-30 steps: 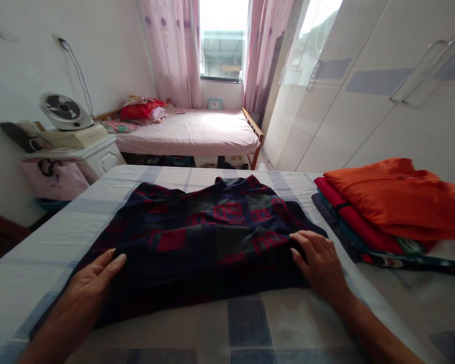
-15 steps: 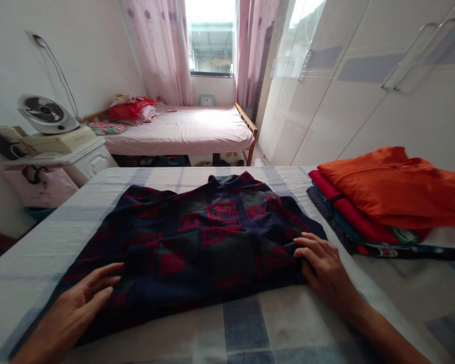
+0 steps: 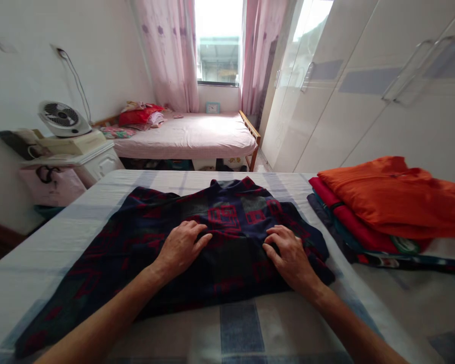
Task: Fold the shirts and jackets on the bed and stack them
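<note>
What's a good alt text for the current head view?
A left hand and a right hand rest on a navy cloth garment with red square patterns, spread over a blue-checked white bedsheet. At right, folded clothes are topped by an orange garment; beyond stands a pink-sheeted wooden bed.

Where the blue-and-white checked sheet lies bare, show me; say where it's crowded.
The sheet is bare left of the dark red-patterned fabric garment, behind it, and in front between the left forearm and right forearm. Crowded: the garment's middle, under the left hand and right hand, and the narrow gap beside the orange-topped stack of folded clothes.
</note>
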{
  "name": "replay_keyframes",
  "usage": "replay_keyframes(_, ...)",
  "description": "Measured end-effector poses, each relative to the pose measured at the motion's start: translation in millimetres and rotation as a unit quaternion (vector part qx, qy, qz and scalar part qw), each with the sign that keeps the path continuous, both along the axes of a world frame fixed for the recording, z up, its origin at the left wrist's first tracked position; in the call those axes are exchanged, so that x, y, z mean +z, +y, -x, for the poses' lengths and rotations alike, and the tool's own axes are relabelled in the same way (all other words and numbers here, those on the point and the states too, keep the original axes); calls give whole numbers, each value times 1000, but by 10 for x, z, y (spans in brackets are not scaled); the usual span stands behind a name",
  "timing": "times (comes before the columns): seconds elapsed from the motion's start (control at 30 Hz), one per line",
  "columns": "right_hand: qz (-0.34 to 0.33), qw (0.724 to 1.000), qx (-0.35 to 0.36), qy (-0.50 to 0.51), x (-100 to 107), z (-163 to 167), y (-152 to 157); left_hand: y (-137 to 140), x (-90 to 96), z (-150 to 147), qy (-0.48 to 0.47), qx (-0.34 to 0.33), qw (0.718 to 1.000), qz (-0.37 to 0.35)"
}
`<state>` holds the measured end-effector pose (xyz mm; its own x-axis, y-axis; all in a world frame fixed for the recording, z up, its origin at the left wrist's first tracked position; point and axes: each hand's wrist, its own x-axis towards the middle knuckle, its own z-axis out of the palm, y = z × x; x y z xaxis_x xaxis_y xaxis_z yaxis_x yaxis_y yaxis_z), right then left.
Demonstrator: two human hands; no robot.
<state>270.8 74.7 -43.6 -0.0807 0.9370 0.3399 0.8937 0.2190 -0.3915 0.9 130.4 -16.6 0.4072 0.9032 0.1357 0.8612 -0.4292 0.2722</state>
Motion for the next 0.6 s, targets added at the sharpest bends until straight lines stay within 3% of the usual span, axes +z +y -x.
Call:
replay_keyframes(0.2,-32,999,22,27,-18,-25,-65,295,121,-404,-3,-78,997,27)
replay_keyframes(0.43,-40,997,32,51,-46,-63,-108,462,52,-666,-5,-137,988,75)
replay_keyframes(0.5,-43,997,34,62,-55,-66,-108,457,42,-696,-11,-125,990,69)
replay_keyframes(0.6,-43,996,21,74,-59,-54,-96,444,83,-725,-28,-45,998,24)
